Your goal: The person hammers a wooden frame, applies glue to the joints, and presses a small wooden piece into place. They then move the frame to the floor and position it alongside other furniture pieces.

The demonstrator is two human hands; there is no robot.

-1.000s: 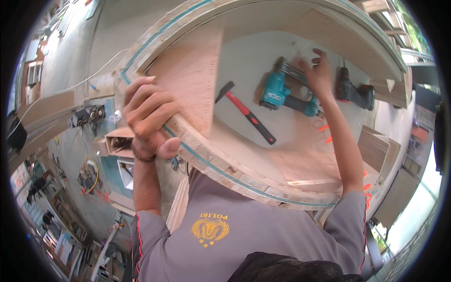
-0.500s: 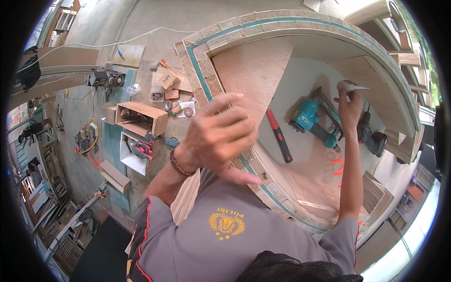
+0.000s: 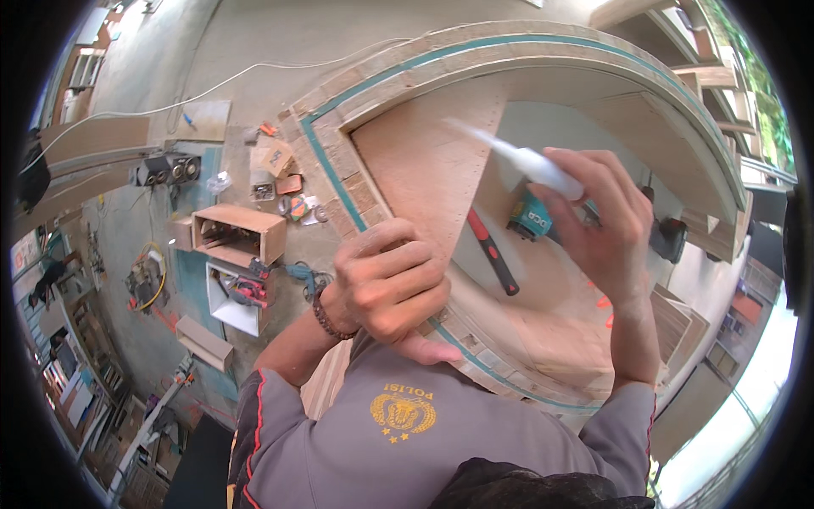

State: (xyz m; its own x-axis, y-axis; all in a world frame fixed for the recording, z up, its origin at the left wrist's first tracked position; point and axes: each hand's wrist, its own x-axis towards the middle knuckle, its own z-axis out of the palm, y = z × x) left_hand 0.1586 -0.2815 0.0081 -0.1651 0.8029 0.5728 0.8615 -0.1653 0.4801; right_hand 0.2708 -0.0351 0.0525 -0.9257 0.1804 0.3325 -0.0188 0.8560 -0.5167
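My right hand (image 3: 598, 216) is raised over the inside of a curved wooden frame (image 3: 509, 47). It grips a small white bottle (image 3: 549, 172) with a long thin nozzle that points up and left. The frame's rim carries a teal strip between blocks of wood. Over the near-left stretch of this rim, my left hand (image 3: 392, 284) is closed with its fingers curled and its thumb stretched along the edge. Whatever lies inside those fingers is hidden.
Inside the frame lie a red-and-black tool handle (image 3: 492, 253), a teal nail gun (image 3: 531, 212) partly behind my right hand, and a dark drill (image 3: 670, 239). On the floor at left stand an open wooden box (image 3: 237, 232) and a white box (image 3: 233, 299) with a red tool. A white cable (image 3: 254, 65) crosses behind.
My right hand has moved left and up with the white bottle, whose nozzle has swung from pointing right to pointing left. My left hand has lowered slightly and curled its fingers.
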